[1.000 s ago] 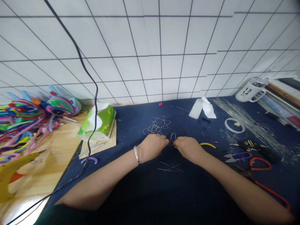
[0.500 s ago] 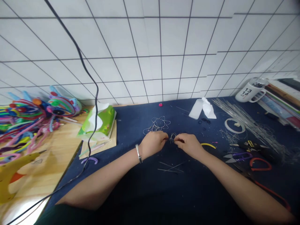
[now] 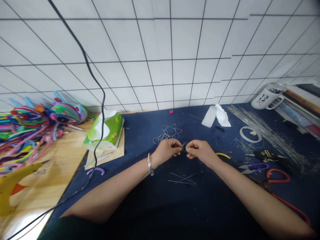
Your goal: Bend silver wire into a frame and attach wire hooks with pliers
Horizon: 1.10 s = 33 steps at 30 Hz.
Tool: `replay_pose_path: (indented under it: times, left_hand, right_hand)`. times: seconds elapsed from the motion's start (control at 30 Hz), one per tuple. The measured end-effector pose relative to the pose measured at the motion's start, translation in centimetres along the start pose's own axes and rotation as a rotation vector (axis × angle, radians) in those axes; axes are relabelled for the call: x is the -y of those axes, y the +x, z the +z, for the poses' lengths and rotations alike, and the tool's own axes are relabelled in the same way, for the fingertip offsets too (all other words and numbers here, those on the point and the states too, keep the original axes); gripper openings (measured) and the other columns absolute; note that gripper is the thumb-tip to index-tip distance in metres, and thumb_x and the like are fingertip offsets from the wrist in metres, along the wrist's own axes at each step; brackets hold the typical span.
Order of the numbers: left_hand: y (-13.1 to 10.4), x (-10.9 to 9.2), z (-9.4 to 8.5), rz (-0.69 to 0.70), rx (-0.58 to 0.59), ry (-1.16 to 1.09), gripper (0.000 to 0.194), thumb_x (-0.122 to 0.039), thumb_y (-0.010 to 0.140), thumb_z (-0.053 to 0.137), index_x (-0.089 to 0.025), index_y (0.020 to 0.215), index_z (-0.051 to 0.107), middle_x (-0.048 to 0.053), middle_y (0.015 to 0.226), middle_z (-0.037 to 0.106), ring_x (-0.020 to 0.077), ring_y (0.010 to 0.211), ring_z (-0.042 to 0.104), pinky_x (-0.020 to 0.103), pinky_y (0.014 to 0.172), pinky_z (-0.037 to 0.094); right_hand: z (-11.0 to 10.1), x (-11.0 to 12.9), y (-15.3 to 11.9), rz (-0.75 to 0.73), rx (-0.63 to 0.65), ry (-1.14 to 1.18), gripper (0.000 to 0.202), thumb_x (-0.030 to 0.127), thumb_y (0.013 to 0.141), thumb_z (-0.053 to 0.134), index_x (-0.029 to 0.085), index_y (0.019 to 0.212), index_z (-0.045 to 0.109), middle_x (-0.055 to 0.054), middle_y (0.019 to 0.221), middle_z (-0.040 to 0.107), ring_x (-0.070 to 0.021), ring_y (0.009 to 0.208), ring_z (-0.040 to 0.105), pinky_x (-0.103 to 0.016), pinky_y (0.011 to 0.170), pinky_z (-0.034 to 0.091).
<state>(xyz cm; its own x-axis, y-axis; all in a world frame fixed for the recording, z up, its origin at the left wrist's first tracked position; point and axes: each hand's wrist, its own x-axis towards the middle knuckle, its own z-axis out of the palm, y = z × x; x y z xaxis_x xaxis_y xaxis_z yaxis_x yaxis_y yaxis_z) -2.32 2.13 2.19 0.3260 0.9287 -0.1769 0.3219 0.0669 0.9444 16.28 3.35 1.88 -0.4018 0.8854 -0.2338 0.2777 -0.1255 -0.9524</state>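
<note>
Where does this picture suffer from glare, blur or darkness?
Head view throughout: glare whitens the wooden table at lower left, the yellow glue gun looks soft, bottom centre nears black, thin wire between left hand and right hand barely resolves.

The white mug (image 3: 264, 100) bears black numerals on its side, "13" above "14"; smaller print beneath is too tiny to read.

I read metal wire (image 3: 185, 144) at my grip as smooth, faintly shiny. Under it: matt cloth (image 3: 140, 133). Left of it: glossy plastic tissue pack (image 3: 113, 128), smooth wood tabletop (image 3: 72, 146). Far right: glossy mug (image 3: 260, 102). Beyond: smooth tiled wall (image 3: 183, 40).
</note>
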Motion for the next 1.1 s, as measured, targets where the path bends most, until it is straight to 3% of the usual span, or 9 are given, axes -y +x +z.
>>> replay_pose_path:
  times: [0.43,1.1]
  left_hand:
    - [0.2,1.0,1.7,-0.003,-0.092,-0.316,0.013,-0.024,0.074,0.057,-0.013,0.079,0.056,0.001,0.067,0.057,0.0082,0.060,0.055,0.021,0.057,0.047]
    - [0.3,1.6,2.5,0.016,-0.137,-0.328,0.014,-0.025,0.072,0.058,-0.013,0.079,0.056,0.001,0.068,0.059,0.0085,0.060,0.055,0.021,0.058,0.046]
  right_hand:
    - [1.0,-0.7,-0.1,-0.030,-0.081,0.182,0.019,0.031,0.070,0.058,0.014,0.078,0.055,0.000,0.066,0.059,-0.0123,0.061,0.060,-0.028,0.059,0.050]
    - [1.6,-1.2,0.0,-0.033,-0.119,0.211,0.019,0.033,0.071,0.057,0.014,0.077,0.056,0.000,0.064,0.060,-0.0123,0.060,0.059,-0.028,0.059,0.050]
